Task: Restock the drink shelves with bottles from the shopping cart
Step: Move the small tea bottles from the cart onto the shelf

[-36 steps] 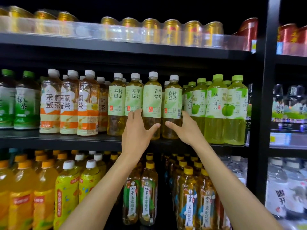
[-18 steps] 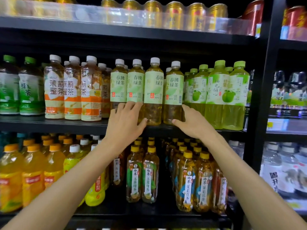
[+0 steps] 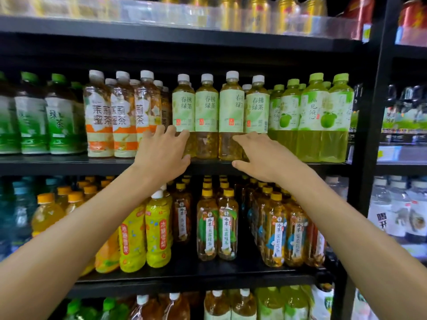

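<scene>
**2 open hands on a front row of 4 green teas**

2 bare forearms reach up from the lower corners of the view. The left hand (image 3: 161, 155) holds nothing. Its fingers are loose and spread, the tips against the clear lower part of the leftmost of the 4 green tea bottles (image 3: 206, 112). The right hand (image 3: 263, 160) is also unclenched, its fingers lying straight across the bases of the 2 rightmost bottles and its thumb down by the shelf edge.

Those 4 bottles stand upright, side by side, at the front of the middle shelf (image 3: 69, 161). Each has a white cap and a pale green label reading 春拂绿茶, and more white caps show behind them. To their left, 3 orange-and-white bottles (image 3: 99, 116) read 茉莉蜜茶 in part. To their right stand 3 lime-capped bottles (image 3: 312, 116) with a green fruit on the label. 1 shelf down, 2 yellow-capped bottles (image 3: 208, 227) are marked 冷萃. Farthest up are gold cans (image 3: 257, 10), too blurred to count.

1 second ago the left hand covered the 2nd bottle. It now sits 1 bottle further left, so the hands are wider apart.
</scene>
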